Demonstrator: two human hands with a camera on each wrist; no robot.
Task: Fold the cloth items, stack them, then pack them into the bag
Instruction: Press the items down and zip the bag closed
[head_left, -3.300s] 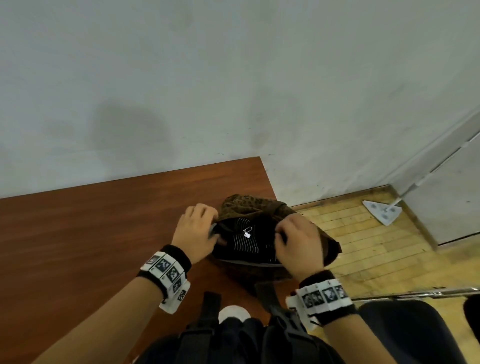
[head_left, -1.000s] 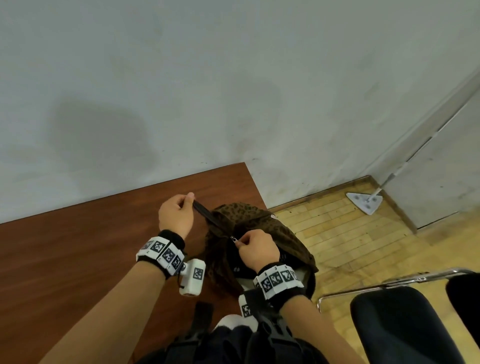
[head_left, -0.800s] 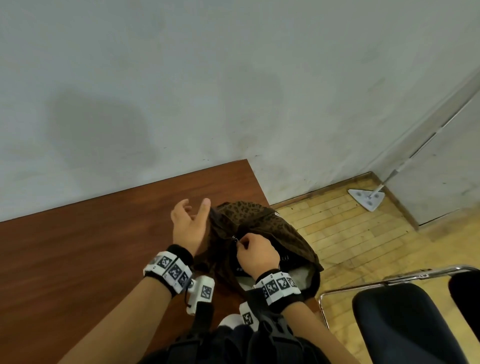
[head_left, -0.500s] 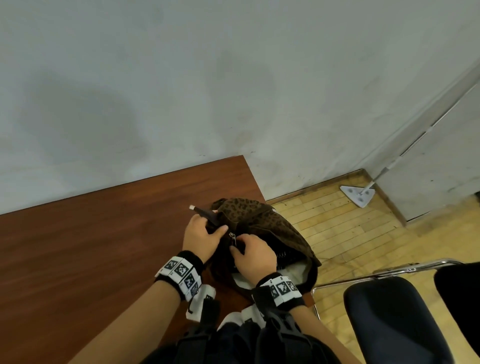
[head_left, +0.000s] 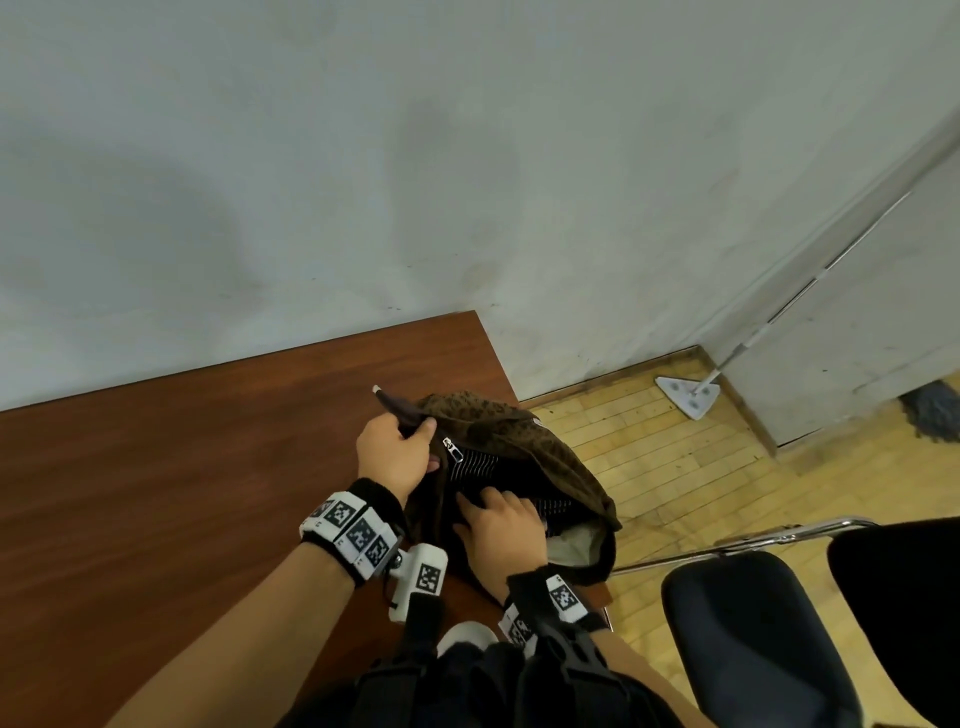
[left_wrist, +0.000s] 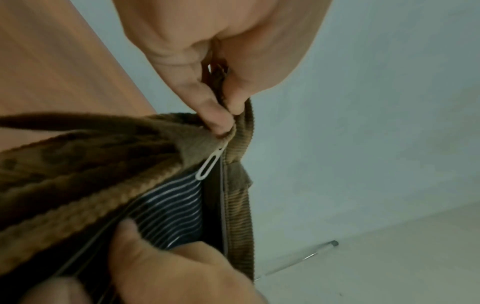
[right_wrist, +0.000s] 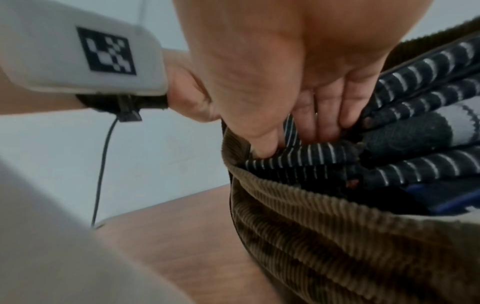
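Since half a second ago our right hand (head_left: 506, 525) has left the zipper pull (head_left: 453, 449) and now presses, fingers straight, on the striped cloth (head_left: 475, 467) inside the bag (head_left: 524, 441). Our left hand (head_left: 395, 452) pinches the bag's corner by the strap, holding it up. It sits at the table's (head_left: 182, 493) right edge, mouth open.

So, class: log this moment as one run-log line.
left hand: pinches bag end | right hand: presses striped cloth into bag | zip: open
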